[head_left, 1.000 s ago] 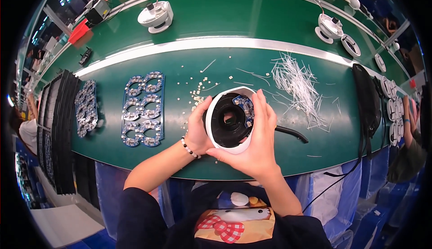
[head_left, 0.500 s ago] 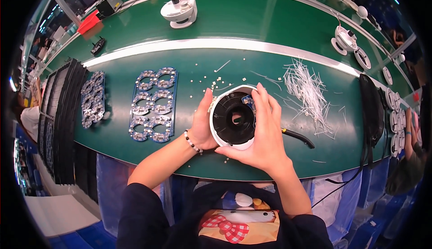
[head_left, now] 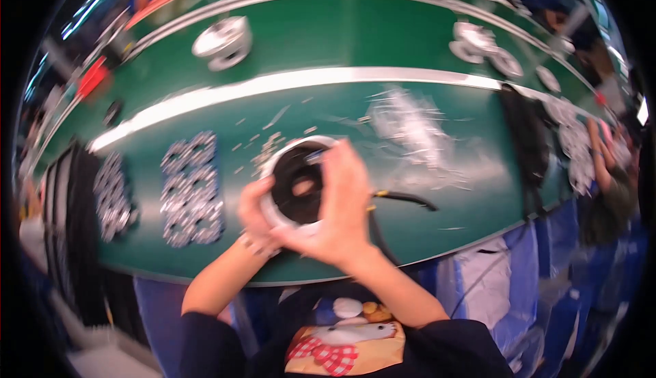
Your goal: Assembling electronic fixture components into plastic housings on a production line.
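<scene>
The white round plastic housing with a black hollow interior [head_left: 292, 176] is above the near middle of the dark green counter [head_left: 471, 207]. The left hand [head_left: 257, 207] clasps its left side and the right hand [head_left: 342, 204] its right, thumb along the near rim, so the grip is closed around it from both sides.

If either palm eased, the smooth rim could slip and the housing tip. Drifting right, it could knock the black-handled tool with yellow parts [head_left: 410, 198]; the small pale loose pieces [head_left: 270, 144] just beyond could be scattered or caught underneath.

Motion blur smears everything. The right fingers cover part of the interior, where a small bluish patch cannot be made out. The left fingertips are mostly lost behind the housing, the tool's working end is hidden, and whether the housing touches the counter cannot be told.
</scene>
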`<state>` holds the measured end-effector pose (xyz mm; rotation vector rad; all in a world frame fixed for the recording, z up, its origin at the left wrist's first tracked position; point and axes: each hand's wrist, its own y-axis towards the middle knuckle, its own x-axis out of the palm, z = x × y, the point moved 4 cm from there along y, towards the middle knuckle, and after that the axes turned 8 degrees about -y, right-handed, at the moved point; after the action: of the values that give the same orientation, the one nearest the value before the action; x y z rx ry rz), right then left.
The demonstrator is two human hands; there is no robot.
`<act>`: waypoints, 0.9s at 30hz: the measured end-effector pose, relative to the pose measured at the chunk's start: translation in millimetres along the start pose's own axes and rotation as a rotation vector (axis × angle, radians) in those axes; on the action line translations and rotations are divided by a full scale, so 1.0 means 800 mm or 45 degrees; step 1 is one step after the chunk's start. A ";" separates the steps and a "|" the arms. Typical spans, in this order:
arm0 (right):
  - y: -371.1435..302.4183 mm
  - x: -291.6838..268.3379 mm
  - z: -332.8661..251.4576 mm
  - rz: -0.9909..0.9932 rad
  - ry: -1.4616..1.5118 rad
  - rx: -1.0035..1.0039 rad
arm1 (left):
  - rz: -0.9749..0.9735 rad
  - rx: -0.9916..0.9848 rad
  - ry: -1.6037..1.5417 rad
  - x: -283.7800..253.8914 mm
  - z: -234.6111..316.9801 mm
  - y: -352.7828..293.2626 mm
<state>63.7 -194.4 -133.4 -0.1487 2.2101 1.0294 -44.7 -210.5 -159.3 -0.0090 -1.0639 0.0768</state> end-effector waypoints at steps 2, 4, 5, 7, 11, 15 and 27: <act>-0.001 -0.002 0.007 -0.073 0.019 0.034 | -0.103 -0.031 0.028 0.017 -0.004 0.009; 0.002 -0.011 -0.001 -0.127 0.020 -0.226 | -0.115 -0.062 -0.162 0.024 0.000 0.009; 0.004 -0.016 -0.007 -0.159 0.073 -0.445 | 0.015 -0.026 -0.078 -0.004 0.013 0.006; 0.009 -0.033 -0.007 0.023 0.185 -0.785 | 0.073 -0.057 -0.037 0.003 0.017 0.004; 0.015 -0.053 0.003 0.071 0.252 -0.938 | 0.245 -0.140 -0.019 0.000 0.001 0.007; 0.014 -0.061 0.002 0.076 0.269 -0.900 | 0.158 -0.183 0.031 0.001 0.002 0.008; 0.074 -0.112 0.134 0.143 -0.345 -0.655 | 0.146 -0.239 0.096 -0.005 0.006 -0.001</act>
<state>167.8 -93.6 -88.1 -0.1045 1.6919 1.5668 -50.6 -211.6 -160.3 -0.2411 -0.9913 0.0796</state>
